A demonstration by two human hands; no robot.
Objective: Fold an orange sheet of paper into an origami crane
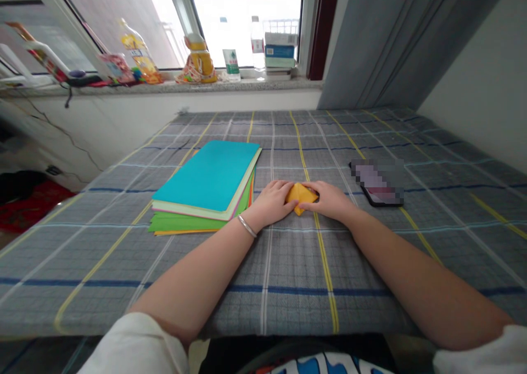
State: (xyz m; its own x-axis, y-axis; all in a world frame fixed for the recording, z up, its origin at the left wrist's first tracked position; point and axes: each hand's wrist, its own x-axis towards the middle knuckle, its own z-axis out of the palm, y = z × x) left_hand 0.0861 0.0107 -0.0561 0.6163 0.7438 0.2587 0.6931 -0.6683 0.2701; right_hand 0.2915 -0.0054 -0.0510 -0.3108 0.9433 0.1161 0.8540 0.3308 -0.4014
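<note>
A small folded piece of yellow-orange paper [302, 195] lies between my two hands, low over the plaid cloth. My left hand [273, 200] grips its left side, with the thumb on the near part and the fingers behind. On the other side my right hand [329, 199] pinches the paper between thumb and fingers. Parts of the folds are hidden by my fingertips. Just left of my left hand rests a stack of coloured paper [209, 176], blue on top, with green and orange sheets jutting out below.
A phone [376, 184], its screen blurred out, lies to the right on the plaid cloth [288, 264]. Along the windowsill [247, 85] at the back stand a yellow bottle [201, 61], a tube [231, 65], a clear bottle [257, 44] and stacked boxes [280, 50]. A grey curtain [374, 39] hangs at the right.
</note>
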